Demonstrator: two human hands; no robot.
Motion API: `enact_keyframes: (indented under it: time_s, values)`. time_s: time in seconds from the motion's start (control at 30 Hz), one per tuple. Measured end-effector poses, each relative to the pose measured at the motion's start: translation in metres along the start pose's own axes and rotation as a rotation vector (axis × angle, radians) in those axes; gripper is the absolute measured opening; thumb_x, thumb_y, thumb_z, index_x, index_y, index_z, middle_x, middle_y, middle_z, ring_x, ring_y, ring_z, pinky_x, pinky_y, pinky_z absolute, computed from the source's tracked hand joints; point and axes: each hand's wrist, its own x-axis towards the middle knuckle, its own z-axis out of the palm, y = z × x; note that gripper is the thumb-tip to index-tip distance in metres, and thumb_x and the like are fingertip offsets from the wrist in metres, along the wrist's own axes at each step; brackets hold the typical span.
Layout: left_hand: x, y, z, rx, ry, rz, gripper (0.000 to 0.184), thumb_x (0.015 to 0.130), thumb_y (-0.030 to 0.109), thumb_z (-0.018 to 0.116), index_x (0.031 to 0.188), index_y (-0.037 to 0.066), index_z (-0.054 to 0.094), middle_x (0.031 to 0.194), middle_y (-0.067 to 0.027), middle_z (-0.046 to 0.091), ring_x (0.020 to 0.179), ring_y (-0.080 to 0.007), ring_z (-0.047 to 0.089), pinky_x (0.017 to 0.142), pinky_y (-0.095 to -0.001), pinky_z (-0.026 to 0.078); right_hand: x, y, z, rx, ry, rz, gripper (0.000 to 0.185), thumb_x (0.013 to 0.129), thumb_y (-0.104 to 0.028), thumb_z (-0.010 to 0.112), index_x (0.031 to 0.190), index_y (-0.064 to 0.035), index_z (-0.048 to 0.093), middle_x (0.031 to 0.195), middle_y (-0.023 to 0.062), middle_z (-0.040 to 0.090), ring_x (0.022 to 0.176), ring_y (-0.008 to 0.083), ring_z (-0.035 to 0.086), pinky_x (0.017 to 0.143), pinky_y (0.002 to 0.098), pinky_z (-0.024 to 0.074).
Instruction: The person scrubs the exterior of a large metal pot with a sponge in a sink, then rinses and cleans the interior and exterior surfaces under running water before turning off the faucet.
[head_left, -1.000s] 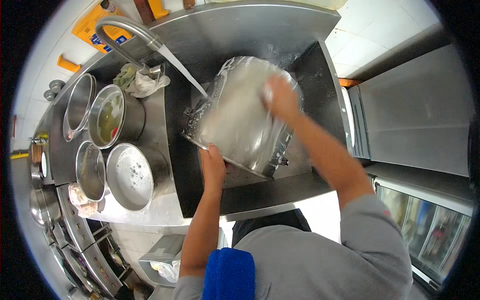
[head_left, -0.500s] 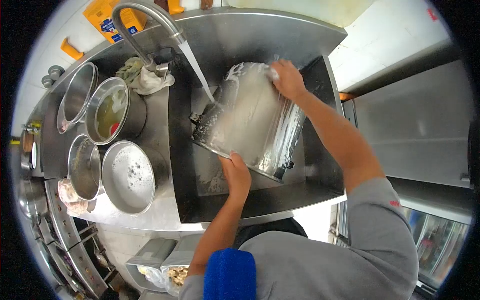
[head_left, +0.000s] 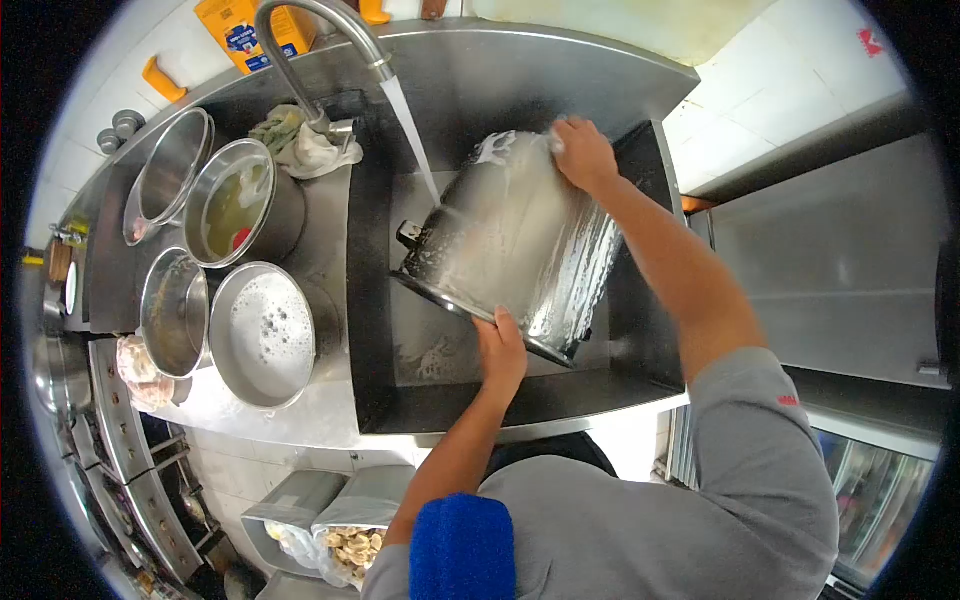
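Observation:
A big metal stockpot lies tilted on its side in the sink, its rim toward me and its outer wall streaked with white suds. My left hand is closed on the near rim. At the far end, my right hand presses its curled fingers near the base edge; something small and whitish shows at the fingertips, too covered to name. Water from the curved tap runs onto the pot's left side, close to its side handle.
On the left counter stand a pot of foamy water, a pot of greenish liquid and further metal pots. Cloths lie by the tap base. Bins stand below on the floor. A steel cabinet is at right.
The view has shifted slightly, moving the scene to the right. The pot has turned a little, and fewer suds show near its left handle. Both hands keep about the same places on it.

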Motion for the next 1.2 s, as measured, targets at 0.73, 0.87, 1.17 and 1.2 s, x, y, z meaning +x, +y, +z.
enact_keyframes:
  time_s: [0.73,0.87,1.17,1.2]
  values:
    - [0.017,-0.012,-0.019,0.009,-0.034,0.039,0.045,0.096,0.024,0.037,0.128,-0.007,0.032,0.121,-0.0261,0.047,0.108,-0.0347,0.049,0.095,-0.0397,0.037,-0.114,-0.116,-0.031,0.322,-0.113,-0.259,0.029,0.065,-0.016,0.064,0.093,-0.0080,0.061,0.095,0.0129,0.056,0.093,0.0332,0.053,0.084,0.0451,0.0409]
    - [0.005,0.017,-0.017,0.006,-0.061,-0.129,0.050,0.093,0.022,0.042,0.132,-0.005,0.028,0.122,-0.0256,0.047,0.111,-0.0356,0.049,0.096,-0.0401,0.037,-0.058,-0.032,-0.013,0.203,-0.082,-0.015,0.029,0.072,-0.017,0.062,0.100,-0.0075,0.059,0.099,0.0151,0.057,0.097,0.0347,0.052,0.086,0.0430,0.0420]
    - [-0.053,0.000,0.025,-0.037,-0.213,-0.284,0.064,0.086,0.016,0.050,0.135,-0.009,0.017,0.122,-0.0305,0.048,0.114,-0.0401,0.050,0.098,-0.0412,0.036,-0.047,-0.083,0.003,0.078,-0.162,-0.266,0.030,0.065,-0.011,0.065,0.095,-0.0091,0.065,0.102,0.0109,0.060,0.097,0.0332,0.053,0.084,0.0449,0.0425]
    - [-0.057,-0.003,0.025,0.046,-0.198,-0.212,0.063,0.087,0.018,0.049,0.133,-0.012,0.018,0.111,-0.0339,0.052,0.104,-0.0453,0.052,0.091,-0.0457,0.039,-0.069,-0.107,-0.010,0.085,-0.285,-0.253,0.029,0.066,-0.010,0.064,0.095,-0.0093,0.065,0.104,0.0110,0.060,0.097,0.0333,0.053,0.085,0.0452,0.0419]
